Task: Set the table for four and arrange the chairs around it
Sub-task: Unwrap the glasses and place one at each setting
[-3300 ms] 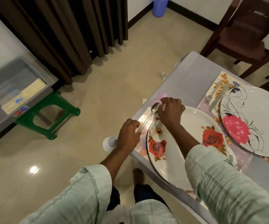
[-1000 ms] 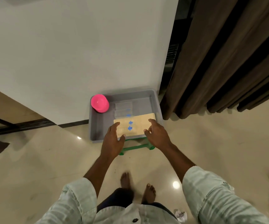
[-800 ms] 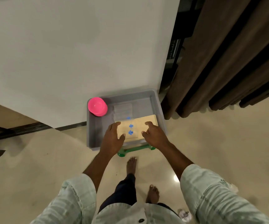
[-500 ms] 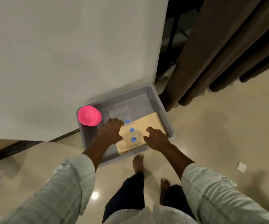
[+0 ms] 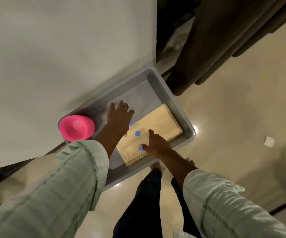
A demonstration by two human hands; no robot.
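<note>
A plain white wall [image 5: 56,48] met glossy beige floor tiles [image 5: 242,117], with dark brown curtains [image 5: 224,40] hanging right of the wall.

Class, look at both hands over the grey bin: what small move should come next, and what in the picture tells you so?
Probably the left hand should close on the clear packet under it in the grey bin and lift it out. Its fingers lie spread and flat on the packet, gripping nothing yet, while the right hand rests on the beige mat beside it.

We see dim, warm indoor light, lamp glare spots on the glossy floor [image 5: 224,134], motion-softened detail, wide-angle bending at edges.
</note>
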